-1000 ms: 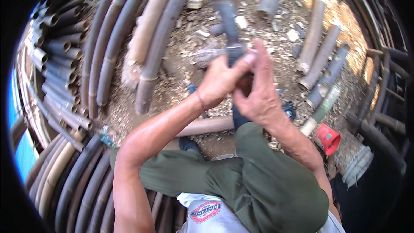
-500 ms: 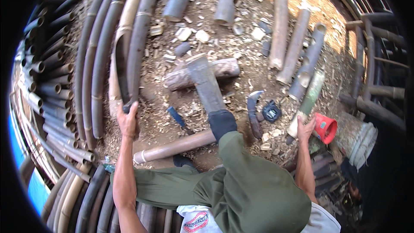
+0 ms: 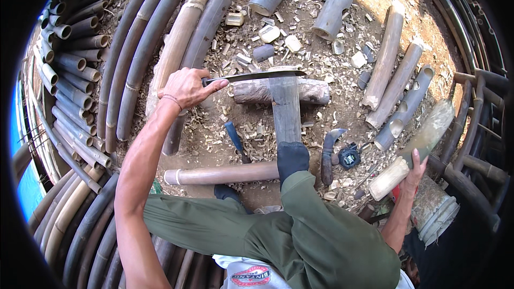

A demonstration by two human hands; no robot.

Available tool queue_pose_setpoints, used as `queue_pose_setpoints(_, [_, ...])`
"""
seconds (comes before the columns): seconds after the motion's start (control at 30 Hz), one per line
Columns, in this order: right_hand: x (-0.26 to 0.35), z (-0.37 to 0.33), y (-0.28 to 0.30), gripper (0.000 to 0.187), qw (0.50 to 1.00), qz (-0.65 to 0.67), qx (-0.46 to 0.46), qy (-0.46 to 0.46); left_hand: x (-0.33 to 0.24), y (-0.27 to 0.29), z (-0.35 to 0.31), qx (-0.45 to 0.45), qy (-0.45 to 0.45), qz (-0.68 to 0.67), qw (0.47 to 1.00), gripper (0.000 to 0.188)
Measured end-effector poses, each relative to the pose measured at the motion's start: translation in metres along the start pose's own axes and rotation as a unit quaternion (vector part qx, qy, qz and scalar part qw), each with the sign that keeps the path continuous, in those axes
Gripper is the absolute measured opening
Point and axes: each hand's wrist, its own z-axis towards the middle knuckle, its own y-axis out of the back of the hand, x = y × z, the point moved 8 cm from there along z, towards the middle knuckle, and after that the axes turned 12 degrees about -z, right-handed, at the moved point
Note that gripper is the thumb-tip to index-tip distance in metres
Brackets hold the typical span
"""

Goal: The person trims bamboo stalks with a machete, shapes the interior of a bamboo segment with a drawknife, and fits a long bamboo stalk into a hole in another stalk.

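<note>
My left hand (image 3: 187, 86) is closed round the handle of a machete (image 3: 262, 76). Its dark blade points right, across the upper end of a grey bamboo piece (image 3: 286, 109). That piece overlaps a short log (image 3: 251, 91) and runs down to my foot in a dark covering (image 3: 293, 159). On the right, my right hand (image 3: 413, 174) grips a thick, greenish length of bamboo (image 3: 425, 131) with a pale lower end, held tilted. A brown bamboo length (image 3: 230, 174) lies across the ground by my legs.
A blue-handled tool (image 3: 234, 135), a curved knife (image 3: 327, 155) and a tape measure (image 3: 349, 157) lie among wood chips. Long bamboo poles (image 3: 144, 48) lie left; notched bamboo pieces (image 3: 404, 109) lie right. A dirty bucket (image 3: 435, 208) stands near my right arm.
My left hand has raised the machete from the left poles and swung it rightward over the log. My right hand has lifted the greenish bamboo. The view has shifted.
</note>
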Motion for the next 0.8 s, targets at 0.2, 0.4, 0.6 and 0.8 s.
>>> queue_pose_setpoints(0.2, [0.119, -0.021, -0.058, 0.075, 0.969, -0.008, 0.240, 0.051, -0.008, -0.006, 0.010, 0.062, 0.038, 0.024, 0.997, 0.078])
queue_pose_setpoints(0.4, [0.177, -0.037, -0.125, 0.093, 0.952, -0.058, 0.292, 0.075, 0.001, -0.015, 0.010, 0.052, 0.036, 0.025, 0.998, 0.079])
queue_pose_setpoints(0.6, [0.193, -0.045, -0.162, 0.098, 0.935, -0.106, 0.328, 0.081, 0.003, -0.013, 0.008, 0.061, 0.046, 0.033, 0.997, 0.080])
queue_pose_setpoints(0.8, [0.190, -0.044, -0.178, 0.089, 0.919, -0.089, 0.377, 0.068, 0.005, -0.013, 0.009, 0.050, 0.036, 0.033, 0.998, 0.079])
